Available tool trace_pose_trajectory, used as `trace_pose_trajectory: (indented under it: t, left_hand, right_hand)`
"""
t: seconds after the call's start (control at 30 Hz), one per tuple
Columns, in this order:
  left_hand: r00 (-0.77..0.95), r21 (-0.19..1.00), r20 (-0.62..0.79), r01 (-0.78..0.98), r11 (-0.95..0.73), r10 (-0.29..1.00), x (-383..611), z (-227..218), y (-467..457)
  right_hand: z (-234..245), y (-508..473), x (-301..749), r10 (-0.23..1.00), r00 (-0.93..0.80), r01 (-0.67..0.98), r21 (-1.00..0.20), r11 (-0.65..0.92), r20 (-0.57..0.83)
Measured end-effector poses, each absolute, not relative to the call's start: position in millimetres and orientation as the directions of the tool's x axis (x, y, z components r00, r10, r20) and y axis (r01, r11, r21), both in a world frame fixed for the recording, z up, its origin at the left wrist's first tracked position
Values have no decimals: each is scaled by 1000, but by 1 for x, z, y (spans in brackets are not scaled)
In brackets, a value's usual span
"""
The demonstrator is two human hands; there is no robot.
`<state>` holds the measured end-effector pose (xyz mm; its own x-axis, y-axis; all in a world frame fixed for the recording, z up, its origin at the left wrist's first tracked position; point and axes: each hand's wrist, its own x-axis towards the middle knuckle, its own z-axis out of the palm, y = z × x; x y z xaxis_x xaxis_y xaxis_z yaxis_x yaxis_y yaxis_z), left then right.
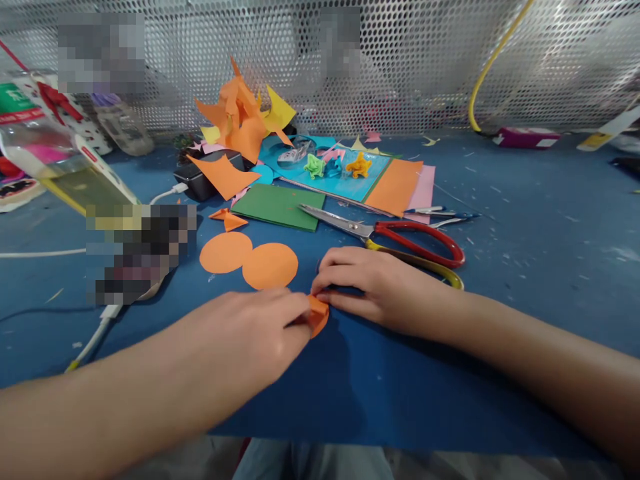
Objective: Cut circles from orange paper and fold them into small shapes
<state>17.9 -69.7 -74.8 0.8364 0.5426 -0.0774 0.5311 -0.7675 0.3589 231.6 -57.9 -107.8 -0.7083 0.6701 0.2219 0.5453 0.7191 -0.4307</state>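
Note:
A small folded piece of orange paper (319,317) is pinched between my two hands, low over the blue table. My left hand (260,333) grips it from the left, its fingers partly covering it. The fingertips of my right hand (370,283) press on its upper right edge. Just beyond my left hand, two orange paper circles (271,266) lie flat, edges meeting. Farther left sits a small folded orange paper shape (229,219). Scissors with red and yellow handles (420,241) lie behind my right hand, blade tips resting on a green paper stack (280,206).
Crumpled orange scraps (240,113) pile up at the back, near a black box (203,177). Small folded paper stars (359,165) rest on a blue sheet (367,187). Pens (440,214) lie by the scissors. A bottle (70,167) and a cabled phone-like object stand left. Perforated metal closes the back.

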Motion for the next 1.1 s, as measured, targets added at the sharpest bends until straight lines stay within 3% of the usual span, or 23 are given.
trace_pose_trajectory:
  t: [0.13, 0.23, 0.4, 0.57, 0.77, 0.93, 1.1]
  left_hand:
    - [933, -8, -82, 351, -936, 351, 22, -70, -84]
    - [959, -135, -21, 278, -951, 283, 22, -70, -87]
    - [968, -149, 11, 251, -956, 252, 21, -74, -85]
    - [957, -90, 18, 289, -953, 289, 20, -77, -88]
    - [967, -107, -2, 255, -961, 257, 20, -79, -90]
    - [964, -61, -38, 260, -964, 262, 19, -80, -90]
    - [943, 2, -20, 333, -943, 333, 20, -77, -85]
  right_hand:
    - [-108, -57, 231, 668, -705, 548, -416, 726, 239]
    - [-109, -58, 231, 662, -706, 552, -390, 737, 250]
    - [-110, -58, 231, 656, -713, 559, -363, 745, 248]
    - [-109, -57, 230, 659, -713, 551, -391, 737, 238]
    - [-107, -58, 230, 648, -732, 530, -422, 735, 210]
    - [-107, -57, 234, 656, -734, 493, -525, 693, 177]
    - [-102, -54, 228, 786, -617, 550, -697, 459, 31]
